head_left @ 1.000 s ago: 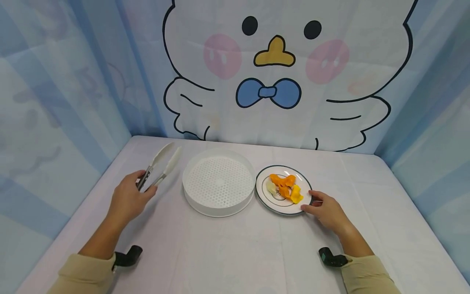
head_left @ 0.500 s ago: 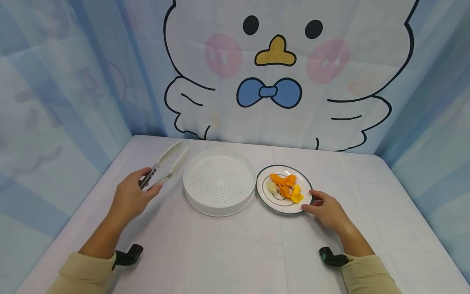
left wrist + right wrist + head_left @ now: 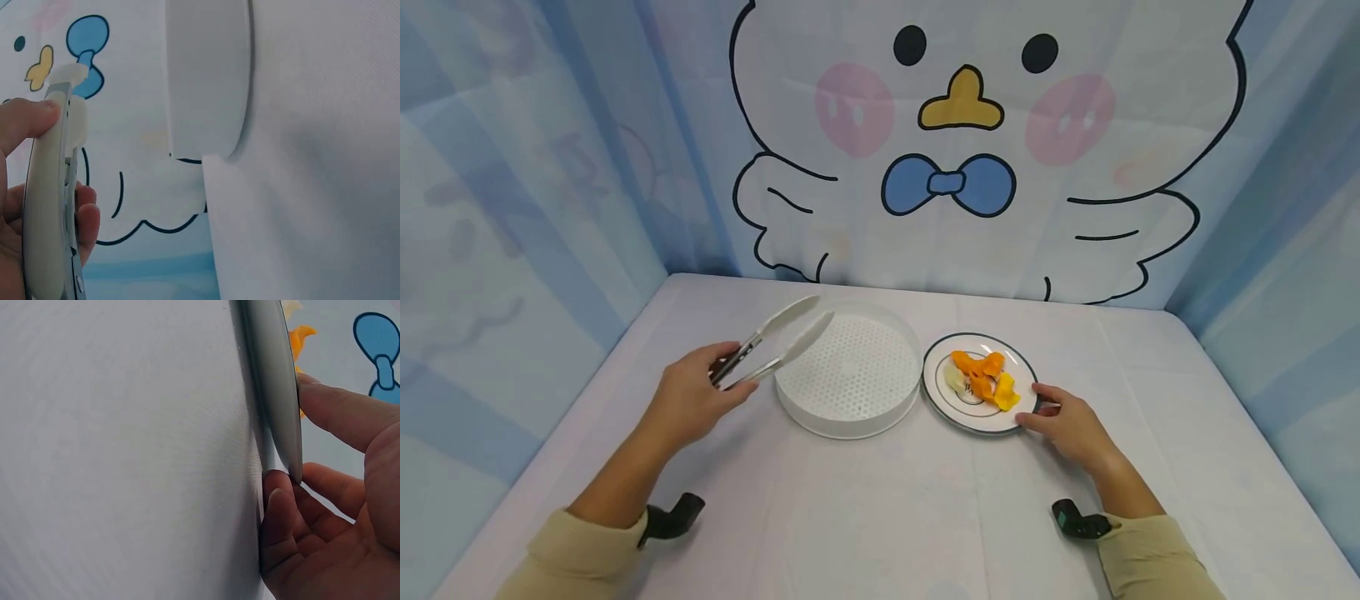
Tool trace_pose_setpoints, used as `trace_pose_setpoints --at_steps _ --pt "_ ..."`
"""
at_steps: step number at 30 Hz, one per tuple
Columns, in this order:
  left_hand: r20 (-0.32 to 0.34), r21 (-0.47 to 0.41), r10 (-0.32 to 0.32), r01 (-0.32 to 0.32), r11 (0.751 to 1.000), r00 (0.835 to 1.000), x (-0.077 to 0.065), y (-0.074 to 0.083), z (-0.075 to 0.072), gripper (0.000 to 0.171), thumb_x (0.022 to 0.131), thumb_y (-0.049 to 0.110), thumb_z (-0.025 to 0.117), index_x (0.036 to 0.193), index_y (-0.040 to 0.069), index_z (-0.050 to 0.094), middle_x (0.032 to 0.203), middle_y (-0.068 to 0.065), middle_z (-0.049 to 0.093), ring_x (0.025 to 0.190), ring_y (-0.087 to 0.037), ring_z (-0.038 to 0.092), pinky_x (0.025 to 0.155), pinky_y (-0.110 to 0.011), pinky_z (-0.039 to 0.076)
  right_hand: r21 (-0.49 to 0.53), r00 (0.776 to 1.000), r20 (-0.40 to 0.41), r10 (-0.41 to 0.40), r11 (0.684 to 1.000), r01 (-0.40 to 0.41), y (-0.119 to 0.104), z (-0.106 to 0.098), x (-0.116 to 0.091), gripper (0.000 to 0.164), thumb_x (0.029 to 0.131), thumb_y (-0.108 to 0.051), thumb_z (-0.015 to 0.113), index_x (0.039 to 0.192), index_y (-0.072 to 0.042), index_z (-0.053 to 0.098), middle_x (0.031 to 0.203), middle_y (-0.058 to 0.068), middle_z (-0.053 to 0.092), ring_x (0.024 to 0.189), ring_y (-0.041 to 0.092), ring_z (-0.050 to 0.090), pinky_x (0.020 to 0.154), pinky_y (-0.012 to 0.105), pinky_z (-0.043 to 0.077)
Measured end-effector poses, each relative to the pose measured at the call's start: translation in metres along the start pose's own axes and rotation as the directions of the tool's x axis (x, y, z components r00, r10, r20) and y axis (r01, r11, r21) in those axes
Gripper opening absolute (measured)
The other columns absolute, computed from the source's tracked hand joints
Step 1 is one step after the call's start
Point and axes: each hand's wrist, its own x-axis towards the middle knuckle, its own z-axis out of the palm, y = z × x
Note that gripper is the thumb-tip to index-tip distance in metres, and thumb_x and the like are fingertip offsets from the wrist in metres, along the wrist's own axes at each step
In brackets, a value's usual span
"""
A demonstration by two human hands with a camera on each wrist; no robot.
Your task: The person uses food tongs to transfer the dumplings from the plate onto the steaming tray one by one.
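Note:
My left hand grips a pair of tongs by the handles, thumb on one arm and fingers on the other. The tongs' pale tips are spread apart and overlap the left part of a round white perforated tray in the head view. To the right, my right hand pinches the edge of a dark-rimmed white plate, thumb on top and fingers under the rim in the right wrist view. On that plate lie orange pieces, a yellow piece and a pale piece, all thin and curled.
A white cloth covers the table. The tray and plate stand side by side near its middle. Printed curtains close off the back and both sides. Each wrist wears a small black camera.
My left hand has moved right with the tongs, whose tips have come from beside the tray to in front of its left part. My right hand and the plate stay put.

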Motion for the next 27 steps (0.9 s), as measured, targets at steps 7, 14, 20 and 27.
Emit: trace_pose_setpoints --at_steps 7,14,20,27 --pt "0.045 0.006 0.028 -0.028 1.000 0.999 0.007 0.014 0.008 0.060 0.087 0.018 0.079 0.136 -0.007 0.054 0.127 -0.025 0.058 0.109 -0.038 0.059 0.089 -0.052 0.052 0.010 1.000 0.000 -0.006 1.000 0.006 -0.001 0.000 0.001 0.083 0.090 -0.042 0.075 0.150 0.002 0.038 0.122 0.024 0.054 0.103 0.035 0.051 0.078 0.037 0.048" --pt "0.121 0.034 0.036 -0.041 0.999 0.992 0.015 0.027 0.020 0.060 0.088 0.023 0.079 0.136 -0.004 0.056 0.132 -0.023 0.059 0.118 -0.038 0.057 0.094 -0.052 0.049 0.022 1.000 0.000 -0.010 1.000 0.010 -0.001 0.000 0.000 0.083 0.090 -0.041 0.075 0.150 0.002 0.038 0.123 0.024 0.054 0.104 0.034 0.051 0.078 0.036 0.048" --pt "0.183 0.027 0.055 -0.062 0.998 0.981 0.021 0.033 0.034 0.060 0.088 0.024 0.079 0.137 -0.002 0.058 0.133 -0.021 0.058 0.119 -0.035 0.057 0.095 -0.050 0.049 0.030 1.000 0.013 -0.011 1.000 0.010 0.000 -0.002 -0.001 0.084 0.090 -0.043 0.074 0.151 0.002 0.037 0.124 0.024 0.054 0.103 0.034 0.051 0.078 0.037 0.047" --pt "0.232 0.012 0.152 -0.159 0.987 0.961 0.025 0.041 0.049 0.058 0.087 0.025 0.080 0.134 -0.001 0.060 0.130 -0.016 0.062 0.113 -0.028 0.061 0.091 -0.044 0.052 0.051 1.000 0.029 -0.008 0.999 0.006 0.001 -0.004 -0.001 0.083 0.091 -0.042 0.073 0.151 0.002 0.037 0.126 0.024 0.053 0.104 0.033 0.051 0.078 0.036 0.048"
